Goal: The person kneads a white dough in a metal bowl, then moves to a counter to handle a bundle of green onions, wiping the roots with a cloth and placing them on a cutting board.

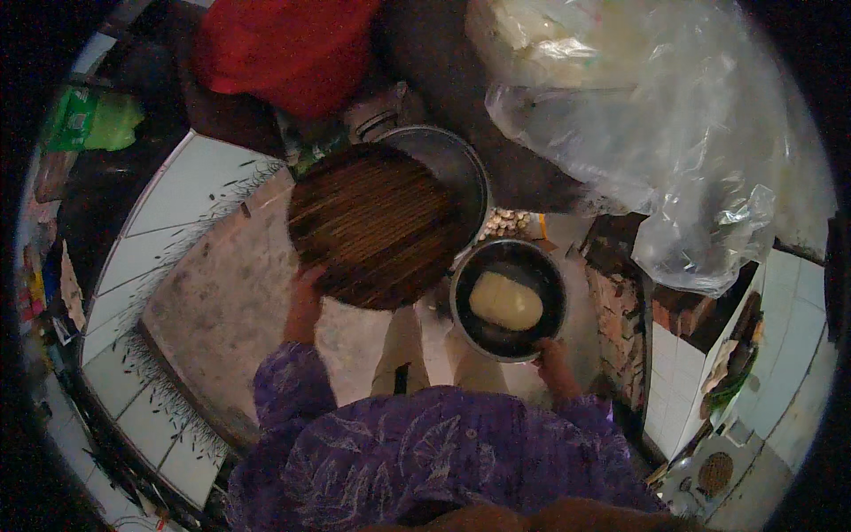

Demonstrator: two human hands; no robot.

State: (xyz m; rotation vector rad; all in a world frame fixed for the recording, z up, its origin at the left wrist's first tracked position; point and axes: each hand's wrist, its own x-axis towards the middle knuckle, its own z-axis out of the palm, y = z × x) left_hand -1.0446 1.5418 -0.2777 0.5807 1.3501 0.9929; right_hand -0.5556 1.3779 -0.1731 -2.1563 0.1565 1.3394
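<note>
My left hand [308,286] grips the lower left edge of a round dark-brown wooden board or lid [375,226], tilted in front of a large round metal-rimmed vessel [469,173]. Its fingers are partly hidden by the round board. My right hand [548,352] holds the lower right rim of a round metal bowl [459,312]. A pale, smooth lump that looks like dough [506,300] lies in that bowl. The bowl is close to the right of the board, below the large vessel.
A large clear plastic bag [665,133] fills the upper right. Red cloth or plastic [292,53] hangs at the top. Small pale pieces [508,223] lie behind the bowl. A stone-like slab [219,299] with white tiles [166,179] is at left; bricks [618,319] are at right.
</note>
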